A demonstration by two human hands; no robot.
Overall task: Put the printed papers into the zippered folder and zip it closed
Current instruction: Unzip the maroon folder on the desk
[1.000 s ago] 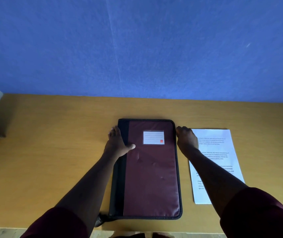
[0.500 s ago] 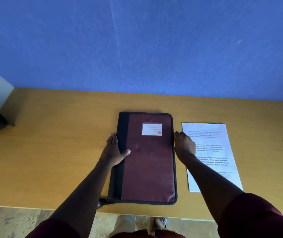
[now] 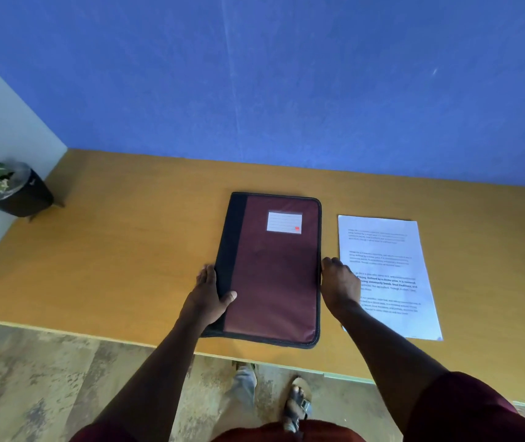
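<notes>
Folder: one zippered folder (image 3: pixel 275 272), maroon cloth with a black spine strip down its left side, lying flat and closed on the wooden desk (image 3: pixel 120 250), its near end close to the desk's front edge.
Label: one white card (image 3: pixel 284 222) in a clear pocket near the folder's top right, ruled with faint lines and nothing written on them that I can read; a small red mark sits in the card's lower right corner, too small to make out.
Papers: one sheet showing on top, the printed papers (image 3: pixel 388 272), lying flat just to the right of the folder and not inside it; whether more sheets lie under it I cannot tell.
Print: four blocks of black text on the sheet, the third one bolder; a few words such as "a slower pace" can be picked out, the rest is too blurred to read.
Left hand: one left hand (image 3: pixel 210 298) at the folder's spine edge, fingers flat along the side, thumb lying over onto the maroon cover, clasping that edge.
Right hand: one right hand (image 3: pixel 339 283) pressed against the folder's right zipper edge, fingers curled down at the rim; whether they pinch anything I cannot tell. Its wrist passes over the left margin of the papers.
Plant: one small potted plant (image 3: pixel 9 189) in a dark pot, far left corner of the desk, well apart from the folder.
Feet: two sandalled feet (image 3: pixel 297 400) on the floor below the desk's front edge.
</notes>
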